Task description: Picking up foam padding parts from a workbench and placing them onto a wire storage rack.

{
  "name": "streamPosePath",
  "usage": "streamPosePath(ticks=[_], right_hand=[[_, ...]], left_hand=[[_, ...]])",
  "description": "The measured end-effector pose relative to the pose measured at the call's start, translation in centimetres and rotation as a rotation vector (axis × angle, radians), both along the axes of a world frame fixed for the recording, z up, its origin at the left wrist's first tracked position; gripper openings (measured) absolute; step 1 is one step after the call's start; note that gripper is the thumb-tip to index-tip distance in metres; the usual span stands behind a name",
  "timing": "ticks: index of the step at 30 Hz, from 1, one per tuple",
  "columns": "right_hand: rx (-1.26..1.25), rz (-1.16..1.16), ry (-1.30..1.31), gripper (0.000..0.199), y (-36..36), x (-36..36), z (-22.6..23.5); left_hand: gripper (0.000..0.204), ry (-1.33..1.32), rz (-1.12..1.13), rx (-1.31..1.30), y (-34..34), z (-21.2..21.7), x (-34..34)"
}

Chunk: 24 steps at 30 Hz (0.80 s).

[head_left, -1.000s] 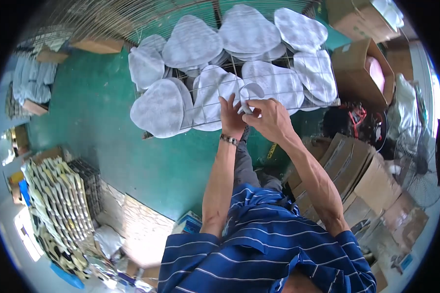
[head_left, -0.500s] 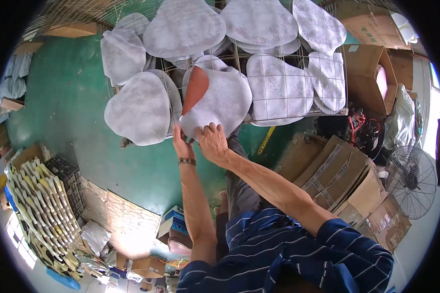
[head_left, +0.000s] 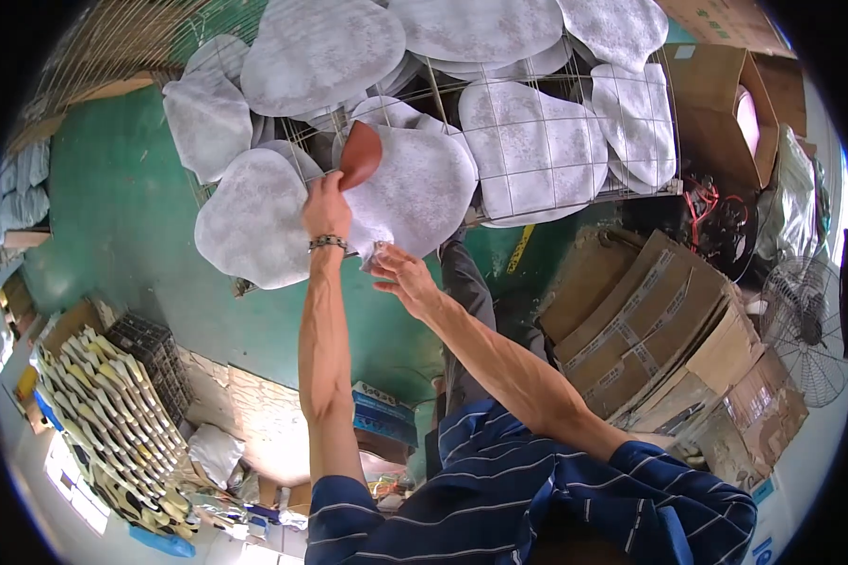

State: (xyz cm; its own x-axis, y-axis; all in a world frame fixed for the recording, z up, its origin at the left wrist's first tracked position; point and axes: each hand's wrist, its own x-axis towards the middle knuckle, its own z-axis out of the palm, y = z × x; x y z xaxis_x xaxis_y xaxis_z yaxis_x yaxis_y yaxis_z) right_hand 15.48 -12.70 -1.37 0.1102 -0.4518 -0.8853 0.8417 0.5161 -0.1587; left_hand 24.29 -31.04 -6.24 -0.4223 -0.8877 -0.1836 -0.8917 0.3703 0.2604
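The left hand (head_left: 328, 207) is reaching to the narrow lower end of a reddish-brown, smooth turned-back flap (head_left: 361, 155); its fingertips are partly hiding, so whether they are pinching or only touching, I cannot tell. The right hand (head_left: 403, 278) appears to be pinching the lower corner of the same pale-grey, mottled, rounded flexible sheet (head_left: 415, 188), which is lying across the front of a metal wire rack (head_left: 674, 187). If the 2 hands are pulling unevenly, the sheet could be creasing at that corner or sliding off the rack's front edge; wire ends could also be snagging it. Compared with 0.5 seconds ago, when the 2 hands were working close together, the left is now sitting higher, beside the flap.
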Motion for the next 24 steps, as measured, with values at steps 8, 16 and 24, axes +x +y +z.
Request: streamPosePath(ticks=[8, 16, 24], right_hand=[[-0.008, 0.235, 0.106, 0.064, 3.3, 0.2, 0.0], [0.071, -0.251, -0.111, 0.049, 4.9, 0.9, -1.1], [0.178, -0.056, -0.063, 0.040, 12.1, -6.8, 0.8]], left_hand=[[0.038, 1.182, 1.352, 0.825, -3.9, -3.3, 2.9], [0.026, 1.079, 1.162, 0.442, -5.1, -4.7, 1.4], [0.032, 0.388, 0.443, -0.306, -7.3, -3.7, -0.2]])
